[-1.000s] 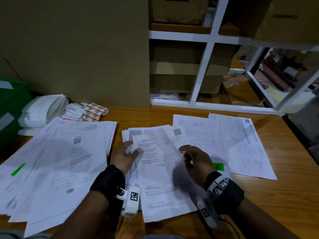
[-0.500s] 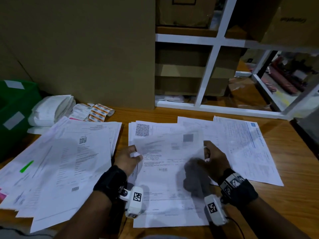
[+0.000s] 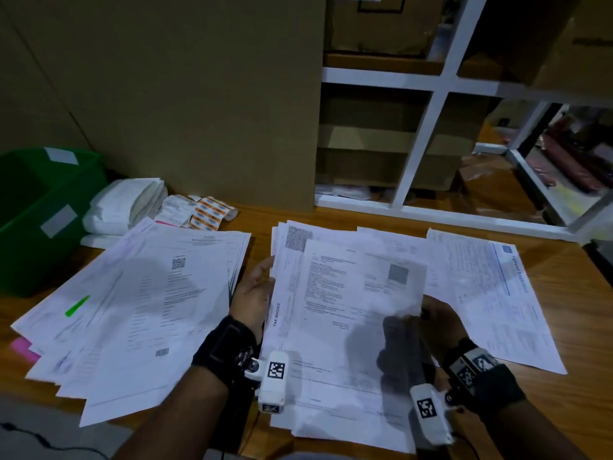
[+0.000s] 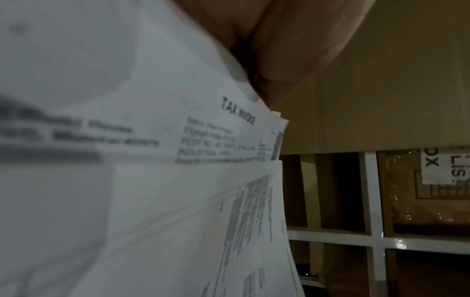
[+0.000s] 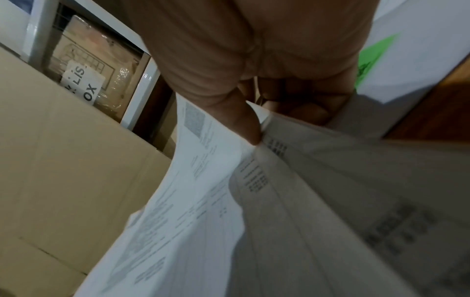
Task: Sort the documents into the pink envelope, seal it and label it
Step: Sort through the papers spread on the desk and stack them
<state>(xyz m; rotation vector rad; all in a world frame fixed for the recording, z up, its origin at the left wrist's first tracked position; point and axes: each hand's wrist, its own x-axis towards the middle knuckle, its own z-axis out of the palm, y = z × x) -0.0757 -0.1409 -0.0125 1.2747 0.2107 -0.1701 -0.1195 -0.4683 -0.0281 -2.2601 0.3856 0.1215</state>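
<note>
My right hand [image 3: 438, 323] pinches the top sheet [image 3: 351, 313] at frame centre-right; my left hand [image 3: 255, 290] grasps the stack [image 3: 282, 327] edge, long axis vertical.

The left hand [image 3: 253, 292] is gripping the left edge of the middle stack of documents [image 3: 335, 330] on the wooden table [image 3: 574, 313], while the right hand [image 3: 438, 322] is pinching the top sheet [image 3: 358, 287] at its right edge, lifting it slightly.

We're in a warehouse/packing room: cardboard boxes [image 3: 381, 24] on white racking [image 3: 421, 137], label rolls [image 3: 205, 214], invoices [image 3: 348, 327] on wood desk [image 3: 580, 310].
</note>
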